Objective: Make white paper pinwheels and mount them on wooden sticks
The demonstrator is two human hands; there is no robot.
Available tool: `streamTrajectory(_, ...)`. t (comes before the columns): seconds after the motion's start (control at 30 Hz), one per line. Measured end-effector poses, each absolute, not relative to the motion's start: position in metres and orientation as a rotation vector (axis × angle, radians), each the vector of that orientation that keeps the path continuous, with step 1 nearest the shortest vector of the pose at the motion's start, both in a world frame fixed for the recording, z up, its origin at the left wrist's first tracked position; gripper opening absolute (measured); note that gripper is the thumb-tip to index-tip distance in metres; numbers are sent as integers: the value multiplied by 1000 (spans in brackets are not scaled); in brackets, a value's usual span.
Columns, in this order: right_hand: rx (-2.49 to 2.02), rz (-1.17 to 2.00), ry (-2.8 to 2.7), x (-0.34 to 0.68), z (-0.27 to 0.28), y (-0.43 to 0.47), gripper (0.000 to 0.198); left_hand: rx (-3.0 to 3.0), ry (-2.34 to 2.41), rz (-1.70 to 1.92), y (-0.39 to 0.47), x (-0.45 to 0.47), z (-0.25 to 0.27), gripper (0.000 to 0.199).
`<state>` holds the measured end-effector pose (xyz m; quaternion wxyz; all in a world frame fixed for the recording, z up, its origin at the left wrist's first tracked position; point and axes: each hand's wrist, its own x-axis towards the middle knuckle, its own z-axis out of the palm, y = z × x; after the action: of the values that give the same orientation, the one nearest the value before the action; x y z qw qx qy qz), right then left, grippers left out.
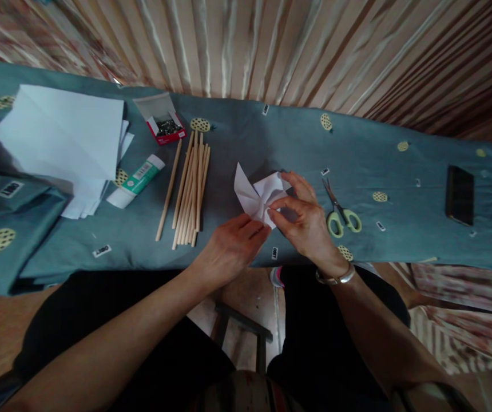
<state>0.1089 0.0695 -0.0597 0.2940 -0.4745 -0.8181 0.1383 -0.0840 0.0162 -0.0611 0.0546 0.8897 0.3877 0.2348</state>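
A white paper pinwheel (249,194) with folded, pointed blades is held between my two hands over the cloth-covered table. My left hand (234,243) grips its lower edge, fingers bent and pressed together. On the right side, my right hand (304,220) pinches near the pinwheel's centre with thumb and forefinger, while other fingers curl behind the upper right blade. Whether a small pin sits in that pinch is hidden. Green-handled scissors (339,214) lie just right of my right hand. Several wooden sticks (190,194) lie in a bundle left of the pinwheel.
An open red and white box (169,127) of small metal pieces stands behind the sticks. Left of them lie a green and white glue tube (141,177) and stacked white paper (70,126). A dark phone (459,194) rests far right. A pleated curtain (246,46) hangs behind.
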Motion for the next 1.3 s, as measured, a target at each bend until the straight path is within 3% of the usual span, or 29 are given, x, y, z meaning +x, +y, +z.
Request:
streamTrajectory(0.5,-1245,305,-2168,108,-59,68,5,2623,1170,764,20,-82,-60,19)
streamTrajectory(1.3,-1251,352,-2268,108,-52,63,18,2562,1170,739,21,-83,-59,19)
